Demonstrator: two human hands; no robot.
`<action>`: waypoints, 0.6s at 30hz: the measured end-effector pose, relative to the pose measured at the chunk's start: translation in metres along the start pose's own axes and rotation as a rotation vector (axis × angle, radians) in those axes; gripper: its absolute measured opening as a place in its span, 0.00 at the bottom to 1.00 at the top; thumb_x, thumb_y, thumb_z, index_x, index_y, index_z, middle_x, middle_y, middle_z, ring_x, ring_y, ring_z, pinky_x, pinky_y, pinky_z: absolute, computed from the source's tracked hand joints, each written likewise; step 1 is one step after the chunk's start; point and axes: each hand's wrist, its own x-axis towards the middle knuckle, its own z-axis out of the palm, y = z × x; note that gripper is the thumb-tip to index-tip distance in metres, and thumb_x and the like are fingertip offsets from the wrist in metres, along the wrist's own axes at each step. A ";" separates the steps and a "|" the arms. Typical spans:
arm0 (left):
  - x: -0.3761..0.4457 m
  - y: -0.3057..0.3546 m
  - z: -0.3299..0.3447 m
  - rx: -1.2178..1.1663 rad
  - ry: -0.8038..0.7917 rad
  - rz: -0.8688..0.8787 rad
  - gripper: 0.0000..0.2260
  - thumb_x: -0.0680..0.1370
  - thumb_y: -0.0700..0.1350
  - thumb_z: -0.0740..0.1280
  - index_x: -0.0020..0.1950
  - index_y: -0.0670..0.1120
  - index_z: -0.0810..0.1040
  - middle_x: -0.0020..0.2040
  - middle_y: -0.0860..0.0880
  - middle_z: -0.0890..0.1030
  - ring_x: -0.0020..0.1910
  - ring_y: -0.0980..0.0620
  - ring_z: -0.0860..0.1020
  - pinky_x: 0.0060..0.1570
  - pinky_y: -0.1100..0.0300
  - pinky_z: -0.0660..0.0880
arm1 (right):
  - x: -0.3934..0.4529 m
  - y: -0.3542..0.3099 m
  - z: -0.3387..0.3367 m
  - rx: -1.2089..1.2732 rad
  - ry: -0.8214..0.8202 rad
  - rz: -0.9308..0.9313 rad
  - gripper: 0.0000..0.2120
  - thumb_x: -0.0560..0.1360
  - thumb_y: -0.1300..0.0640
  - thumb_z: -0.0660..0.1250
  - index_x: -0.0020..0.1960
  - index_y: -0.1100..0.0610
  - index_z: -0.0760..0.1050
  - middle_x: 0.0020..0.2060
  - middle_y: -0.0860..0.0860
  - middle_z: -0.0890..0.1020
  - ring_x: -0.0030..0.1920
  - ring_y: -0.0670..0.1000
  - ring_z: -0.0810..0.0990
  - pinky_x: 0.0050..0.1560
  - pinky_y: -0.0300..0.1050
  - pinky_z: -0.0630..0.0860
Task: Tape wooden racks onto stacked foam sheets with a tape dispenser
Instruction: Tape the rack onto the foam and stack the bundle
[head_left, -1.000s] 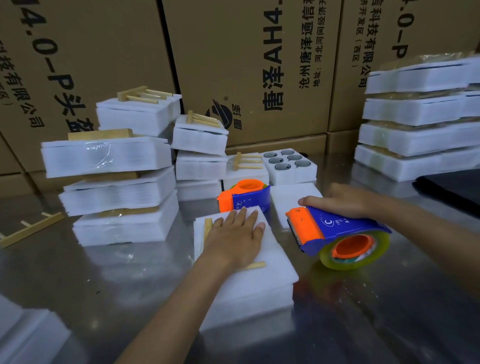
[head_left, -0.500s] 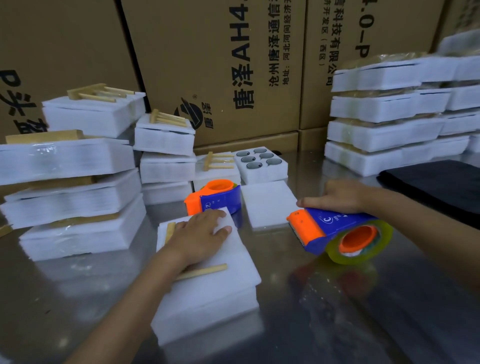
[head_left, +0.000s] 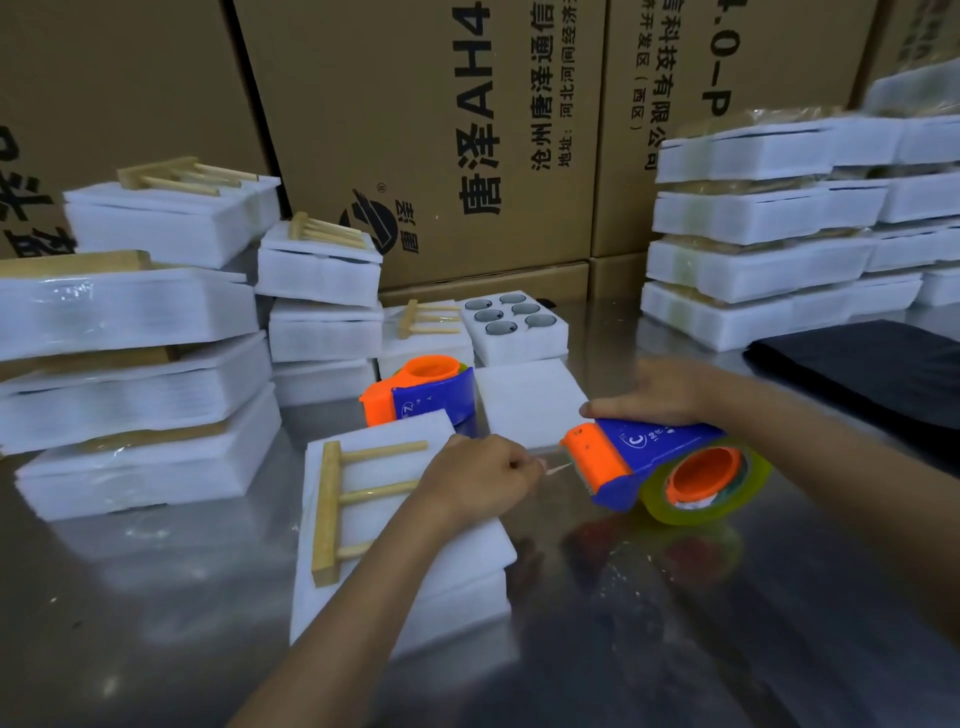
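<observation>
Everywhere foam stacks (head_left: 156, 467), cartons (head_left: 415, 130), steel tabletop (head_left: 675, 623)

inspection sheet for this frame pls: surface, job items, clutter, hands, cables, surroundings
Surface: reflective metal table.
Job's things: wooden rack lies flat on the near foam stack, no tape over it yet; tape dispenser to its right, just above the table.
Clutter: second dispenser behind the stack; foam block with round holes; loose foam sheet; dark cloth.
Hands: left hand pinches the tape end at the dispenser mouth; right hand grips the dispenser's top.
Cables: nothing seen.
Surroundings: finished foam bundles right, foam piles left, cardboard boxes behind.
</observation>
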 end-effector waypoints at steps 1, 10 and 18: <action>0.000 0.000 -0.001 -0.009 0.003 0.006 0.15 0.80 0.56 0.61 0.40 0.50 0.80 0.34 0.53 0.79 0.42 0.53 0.78 0.39 0.60 0.73 | -0.001 0.002 0.000 0.016 0.008 0.018 0.33 0.66 0.23 0.60 0.48 0.51 0.78 0.44 0.50 0.81 0.42 0.49 0.79 0.44 0.45 0.74; 0.003 -0.008 0.000 -0.316 0.037 0.048 0.10 0.77 0.52 0.69 0.38 0.51 0.80 0.31 0.57 0.77 0.38 0.58 0.76 0.40 0.61 0.70 | 0.010 -0.020 0.012 -0.272 0.023 -0.036 0.28 0.66 0.23 0.56 0.37 0.49 0.71 0.35 0.45 0.75 0.37 0.47 0.75 0.39 0.45 0.70; 0.001 -0.008 0.001 -0.268 0.034 0.085 0.09 0.77 0.52 0.69 0.39 0.51 0.80 0.28 0.57 0.78 0.35 0.58 0.77 0.39 0.62 0.71 | 0.013 -0.026 0.015 -0.339 0.020 -0.020 0.26 0.68 0.24 0.56 0.35 0.48 0.66 0.34 0.45 0.72 0.36 0.47 0.72 0.40 0.45 0.69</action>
